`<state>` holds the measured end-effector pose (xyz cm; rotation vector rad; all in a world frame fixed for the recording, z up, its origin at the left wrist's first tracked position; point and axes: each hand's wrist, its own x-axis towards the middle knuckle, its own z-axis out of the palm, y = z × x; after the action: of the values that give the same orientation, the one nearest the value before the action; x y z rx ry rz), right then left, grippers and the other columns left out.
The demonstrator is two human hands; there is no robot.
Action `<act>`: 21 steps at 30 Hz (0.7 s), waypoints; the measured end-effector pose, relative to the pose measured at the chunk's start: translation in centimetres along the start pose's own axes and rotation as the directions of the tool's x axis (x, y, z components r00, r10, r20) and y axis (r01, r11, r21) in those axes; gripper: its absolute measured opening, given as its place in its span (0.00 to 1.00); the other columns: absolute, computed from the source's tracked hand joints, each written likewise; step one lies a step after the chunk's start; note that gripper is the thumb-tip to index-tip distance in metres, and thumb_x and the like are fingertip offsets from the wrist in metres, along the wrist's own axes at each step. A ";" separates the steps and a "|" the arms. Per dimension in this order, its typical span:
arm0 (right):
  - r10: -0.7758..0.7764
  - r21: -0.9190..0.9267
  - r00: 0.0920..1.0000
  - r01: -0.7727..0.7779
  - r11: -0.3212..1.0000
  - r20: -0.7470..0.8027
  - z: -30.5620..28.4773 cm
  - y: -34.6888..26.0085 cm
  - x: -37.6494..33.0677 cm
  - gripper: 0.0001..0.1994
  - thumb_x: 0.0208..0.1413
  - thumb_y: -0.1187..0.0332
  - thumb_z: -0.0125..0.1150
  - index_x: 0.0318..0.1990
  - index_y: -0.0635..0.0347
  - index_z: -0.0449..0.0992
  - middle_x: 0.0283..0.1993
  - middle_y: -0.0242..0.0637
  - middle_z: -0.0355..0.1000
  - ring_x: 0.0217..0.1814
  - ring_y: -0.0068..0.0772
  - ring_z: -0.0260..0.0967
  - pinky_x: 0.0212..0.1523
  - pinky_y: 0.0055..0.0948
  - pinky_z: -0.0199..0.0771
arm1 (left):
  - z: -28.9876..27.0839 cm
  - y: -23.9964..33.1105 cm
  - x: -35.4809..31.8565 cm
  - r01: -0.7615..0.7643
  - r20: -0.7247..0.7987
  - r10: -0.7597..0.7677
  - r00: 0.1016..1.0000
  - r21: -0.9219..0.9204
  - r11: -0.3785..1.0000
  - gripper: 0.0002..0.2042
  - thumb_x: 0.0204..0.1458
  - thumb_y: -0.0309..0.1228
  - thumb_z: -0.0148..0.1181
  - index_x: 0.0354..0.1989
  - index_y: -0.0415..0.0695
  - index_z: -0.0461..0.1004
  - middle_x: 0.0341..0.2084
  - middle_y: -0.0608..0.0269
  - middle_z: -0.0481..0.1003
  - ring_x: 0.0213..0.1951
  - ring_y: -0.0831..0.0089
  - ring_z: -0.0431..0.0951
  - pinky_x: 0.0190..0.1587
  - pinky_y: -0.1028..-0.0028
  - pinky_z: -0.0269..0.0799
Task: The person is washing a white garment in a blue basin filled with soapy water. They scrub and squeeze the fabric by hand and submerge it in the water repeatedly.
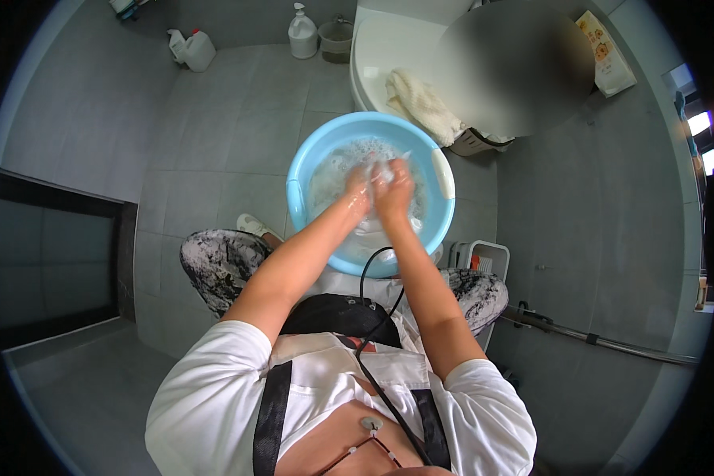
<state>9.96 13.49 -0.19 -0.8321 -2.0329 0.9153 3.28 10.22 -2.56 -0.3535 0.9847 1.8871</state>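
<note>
A light-blue plastic basin (pixel 300 159) stands in front of me, holding sudsy water (pixel 329 170). Both my hands are in it, close together near the middle, wet and foamy. My left hand (pixel 358 186) has its fingers curled in toward the other hand. My right hand (pixel 393 186) is closed as well. Between them shows a bunched wet white cloth (pixel 385 170), partly covered by fingers and foam. More pale fabric (pixel 377 228) lies in the water nearer to me. A white patch (pixel 443 173) runs along the basin's right rim.
Beyond the basin stands a white toilet (pixel 366 59) with a cream towel (pixel 420 103) draped on it. A pump bottle (pixel 301 33), a small bucket (pixel 335 41) and a white jug (pixel 194 51) stand at the back. A black cable (pixel 362 278) hangs before me. A blurred patch hides the upper right.
</note>
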 end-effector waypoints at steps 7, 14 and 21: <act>-0.190 0.048 0.977 0.195 0.980 -0.091 0.7 -2.3 -0.7 0.09 0.41 0.66 0.59 0.24 0.59 0.67 0.27 0.43 0.67 0.29 0.50 0.65 0.30 0.36 0.66 | -2.7 1.4 0.4 0.408 0.625 -0.244 0.742 -0.133 0.903 0.14 0.49 0.46 0.47 0.32 0.49 0.69 0.32 0.64 0.71 0.37 0.71 0.70 0.40 0.67 0.66; 0.125 -0.265 0.983 -0.086 0.960 0.134 -0.9 3.5 2.7 0.14 0.46 0.59 0.55 0.23 0.62 0.67 0.24 0.48 0.67 0.29 0.53 0.64 0.28 0.38 0.64 | -1.9 -0.8 -0.2 0.210 0.073 -0.223 0.972 0.161 0.964 0.14 0.51 0.40 0.45 0.33 0.42 0.69 0.31 0.60 0.72 0.30 0.67 0.73 0.34 0.67 0.70; 0.462 0.411 0.805 -0.589 0.696 0.371 -2.6 8.2 7.1 0.09 0.47 0.61 0.57 0.28 0.57 0.71 0.22 0.24 0.64 0.24 0.17 0.57 0.26 0.20 0.58 | -4.7 6.8 1.8 -0.149 0.082 0.144 0.986 0.048 0.988 0.18 0.50 0.39 0.51 0.43 0.39 0.63 0.40 0.55 0.68 0.42 0.65 0.70 0.44 0.67 0.67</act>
<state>10.49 24.19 -3.05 -1.0581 -1.6020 1.8758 -4.12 6.18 -3.31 -0.1770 1.0305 1.9861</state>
